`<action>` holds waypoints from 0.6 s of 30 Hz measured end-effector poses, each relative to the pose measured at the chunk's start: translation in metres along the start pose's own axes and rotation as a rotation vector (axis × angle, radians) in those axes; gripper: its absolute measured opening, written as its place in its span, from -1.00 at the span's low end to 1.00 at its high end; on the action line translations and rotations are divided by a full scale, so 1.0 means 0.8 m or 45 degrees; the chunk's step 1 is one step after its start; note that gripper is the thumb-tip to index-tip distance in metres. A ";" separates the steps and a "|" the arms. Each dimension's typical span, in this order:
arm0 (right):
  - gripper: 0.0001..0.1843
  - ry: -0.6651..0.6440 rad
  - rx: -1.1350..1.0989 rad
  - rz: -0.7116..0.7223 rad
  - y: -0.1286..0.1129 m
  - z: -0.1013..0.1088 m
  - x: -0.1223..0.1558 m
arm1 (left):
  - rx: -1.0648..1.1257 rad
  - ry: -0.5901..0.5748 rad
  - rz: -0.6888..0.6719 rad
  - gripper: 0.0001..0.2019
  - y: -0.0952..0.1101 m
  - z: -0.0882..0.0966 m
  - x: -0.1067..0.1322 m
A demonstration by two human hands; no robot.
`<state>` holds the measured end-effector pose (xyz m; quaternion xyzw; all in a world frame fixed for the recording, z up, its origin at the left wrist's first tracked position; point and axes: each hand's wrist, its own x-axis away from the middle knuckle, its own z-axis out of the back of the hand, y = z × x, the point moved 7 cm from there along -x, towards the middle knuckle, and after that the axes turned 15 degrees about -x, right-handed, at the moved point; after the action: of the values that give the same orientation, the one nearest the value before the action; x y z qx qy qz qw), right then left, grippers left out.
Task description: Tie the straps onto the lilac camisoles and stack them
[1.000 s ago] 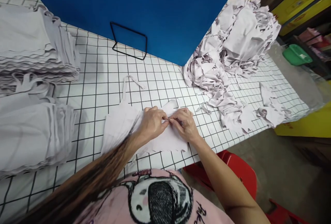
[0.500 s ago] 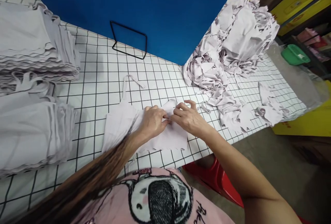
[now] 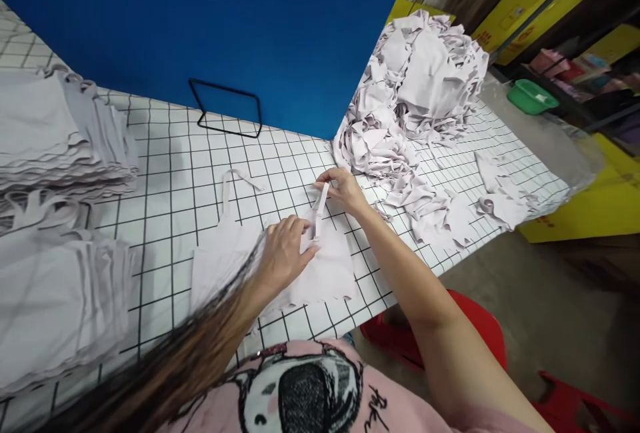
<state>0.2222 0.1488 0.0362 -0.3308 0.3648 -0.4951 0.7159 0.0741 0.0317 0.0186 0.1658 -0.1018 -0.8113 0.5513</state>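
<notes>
A pale lilac camisole top (image 3: 227, 256) lies flat on the white gridded table (image 3: 165, 180) in front of me. My left hand (image 3: 285, 253) presses down on the garment near the base of its right strap, fingers curled on the cloth. My right hand (image 3: 343, 188) pinches the far end of that strap (image 3: 320, 210) and holds it stretched away from the body of the top. The other strap (image 3: 240, 180) lies loose on the table to the left.
Stacks of folded lilac garments (image 3: 55, 133) fill the left side, with another stack (image 3: 55, 300) nearer me. A big heap of loose lilac tops (image 3: 415, 106) sits at the right. A black wire stand (image 3: 227, 110) is by the blue wall. A red stool (image 3: 450, 333) stands below the table edge.
My right hand left the spot beside my left hand and drew the strap out straight, away from me. The left hand stayed pressing the cloth. The view shifted slightly.
</notes>
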 end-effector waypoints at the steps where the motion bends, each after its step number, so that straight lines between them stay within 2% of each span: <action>1: -0.80 0.032 0.005 -0.050 0.009 -0.002 -0.003 | -0.039 0.044 -0.026 -0.68 0.004 0.003 0.001; 3: -0.75 0.082 0.055 -0.105 0.022 -0.004 -0.006 | -0.121 0.128 -0.139 -0.61 0.018 0.009 0.004; 5: -0.71 0.116 0.116 -0.128 0.028 -0.004 -0.007 | -0.205 0.152 -0.300 -0.58 0.034 0.006 0.008; 8: -0.63 0.114 0.216 -0.131 0.030 -0.005 -0.012 | -0.321 0.057 -0.457 -0.53 0.047 -0.010 0.013; 13: -0.48 0.015 0.380 -0.099 0.032 -0.013 -0.032 | -0.422 -0.109 -0.469 -0.43 0.042 -0.033 0.015; 18: -0.52 -0.126 0.384 -0.009 0.032 -0.015 -0.039 | -0.465 -0.147 -0.450 -0.38 0.041 -0.038 0.016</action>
<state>0.2159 0.1847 0.0147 -0.2449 0.2494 -0.5298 0.7727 0.1098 0.0081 -0.0001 0.0322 0.0458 -0.9080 0.4152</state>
